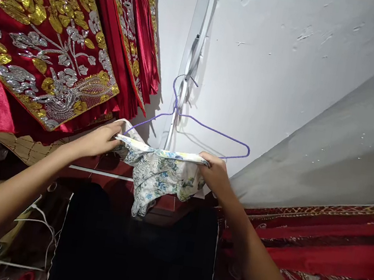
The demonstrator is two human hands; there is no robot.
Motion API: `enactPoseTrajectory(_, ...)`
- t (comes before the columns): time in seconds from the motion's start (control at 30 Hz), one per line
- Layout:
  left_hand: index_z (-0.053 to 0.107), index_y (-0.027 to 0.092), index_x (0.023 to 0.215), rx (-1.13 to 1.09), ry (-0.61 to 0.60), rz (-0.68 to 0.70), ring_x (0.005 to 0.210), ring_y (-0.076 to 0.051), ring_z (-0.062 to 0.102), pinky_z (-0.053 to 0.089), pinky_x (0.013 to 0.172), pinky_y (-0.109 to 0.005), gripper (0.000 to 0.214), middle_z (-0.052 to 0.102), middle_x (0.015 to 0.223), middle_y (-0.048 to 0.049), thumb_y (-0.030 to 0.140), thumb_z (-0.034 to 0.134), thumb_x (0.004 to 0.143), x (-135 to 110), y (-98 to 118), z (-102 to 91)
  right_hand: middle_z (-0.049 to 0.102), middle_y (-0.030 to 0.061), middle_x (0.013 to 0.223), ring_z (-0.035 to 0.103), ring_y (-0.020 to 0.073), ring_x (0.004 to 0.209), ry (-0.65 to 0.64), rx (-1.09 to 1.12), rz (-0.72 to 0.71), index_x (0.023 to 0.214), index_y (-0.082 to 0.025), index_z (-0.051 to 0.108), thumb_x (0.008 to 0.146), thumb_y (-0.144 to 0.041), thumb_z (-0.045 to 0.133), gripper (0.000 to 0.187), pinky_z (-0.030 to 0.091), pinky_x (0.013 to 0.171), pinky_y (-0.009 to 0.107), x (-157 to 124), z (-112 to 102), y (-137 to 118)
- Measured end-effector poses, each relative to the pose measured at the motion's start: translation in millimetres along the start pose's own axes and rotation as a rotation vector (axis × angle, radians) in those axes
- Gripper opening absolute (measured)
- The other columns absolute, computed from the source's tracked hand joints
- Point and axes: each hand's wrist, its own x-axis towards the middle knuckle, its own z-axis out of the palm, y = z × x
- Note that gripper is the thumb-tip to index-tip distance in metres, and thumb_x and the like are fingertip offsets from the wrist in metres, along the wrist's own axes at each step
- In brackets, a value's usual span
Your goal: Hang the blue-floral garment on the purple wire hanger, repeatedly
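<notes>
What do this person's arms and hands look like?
The left hand and right hand are bare: no gloves or visible rings. Neither the left forearm nor right forearm shows a sleeve. Black cloth with pale edging below is probably clothing.

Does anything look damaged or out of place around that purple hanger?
Yes: the white wall has rough marks toward the upper right, perhaps chipped paint. Also, the purple hanger sticks out bare past the right hand, so the floral garment looks lopsided against it.
</notes>
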Motion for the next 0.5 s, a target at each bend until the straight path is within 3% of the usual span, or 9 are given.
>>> enactPoseTrajectory(0.07,0.054,0.021,0.079,-0.145,0.046,0.053,0.138,-0.032,0.046,0.039,0.111,-0.042,0.017,0.061,0.134,-0.0127,0.033,0.050,0.090,11,17,0.5,0.045,-0.0034,0.062,0.041,0.0126,0.061,-0.051,0.035,-0.006,0.064,-0.019,0.052,0.085,-0.024,0.054,0.022,0.030,0.057,0.026,-2,-2,-7)
enactPoseTrajectory(0.2,0.063,0.018,0.102,-0.395,0.211,-0.002,0.095,-0.025,0.069,0.054,0.084,-0.035,0.022,0.072,0.094,-0.0064,0.035,0.063,0.087,27,38,2.7,0.058,0.0000,0.072,0.054,0.0159,0.069,-0.135,0.109,-0.026,0.072,-0.019,0.065,0.087,-0.024,0.052,0.020,0.040,0.062,0.027,-9,-5,-17)
enactPoseTrajectory(0.27,0.068,0.016,0.110,-0.504,0.196,-0.046,0.085,-0.023,0.070,0.055,0.076,-0.031,0.034,0.074,0.089,-0.0064,0.039,0.067,0.085,29,40,0.9,0.065,0.0014,0.078,0.060,0.0185,0.074,-0.041,0.074,-0.014,0.094,-0.021,0.074,0.084,-0.022,0.055,0.021,0.045,0.066,0.028,-15,-12,-18)
enactPoseTrajectory(0.3,0.071,0.016,0.109,-0.557,0.166,-0.069,0.084,-0.023,0.070,0.056,0.074,-0.031,0.036,0.075,0.090,-0.0076,0.041,0.069,0.083,29,39,-1.0,0.067,0.0013,0.077,0.061,0.0192,0.073,0.056,0.051,0.000,0.109,-0.022,0.073,0.081,-0.021,0.058,0.032,0.047,0.066,0.029,-17,-18,-17)
enactPoseTrajectory(0.4,0.078,0.016,0.103,-0.733,0.092,-0.170,0.086,-0.027,0.072,0.058,0.074,-0.033,0.039,0.078,0.096,-0.0111,0.044,0.078,0.076,27,32,-9.0,0.066,-0.0008,0.074,0.060,0.0189,0.065,0.373,0.046,0.057,0.146,-0.025,0.050,0.073,-0.017,0.064,0.074,0.049,0.060,0.030,-15,-43,-6)
enactPoseTrajectory(0.43,0.079,0.016,0.104,-0.804,0.069,-0.210,0.086,-0.028,0.073,0.059,0.074,-0.036,0.041,0.078,0.095,-0.0119,0.044,0.080,0.073,27,30,-12.2,0.067,-0.0005,0.075,0.060,0.0187,0.064,0.425,0.057,0.077,0.148,-0.025,0.047,0.071,-0.016,0.066,0.079,0.049,0.059,0.030,-11,-54,-1)
enactPoseTrajectory(0.5,0.079,0.016,0.104,-0.929,-0.020,-0.281,0.083,-0.032,0.073,0.061,0.071,-0.041,0.044,0.078,0.090,-0.0133,0.044,0.082,0.069,27,23,-19.1,0.069,0.0023,0.080,0.063,0.0193,0.068,0.390,0.085,0.129,0.136,-0.023,0.060,0.070,-0.017,0.069,0.068,0.050,0.061,0.031,0,-76,7)
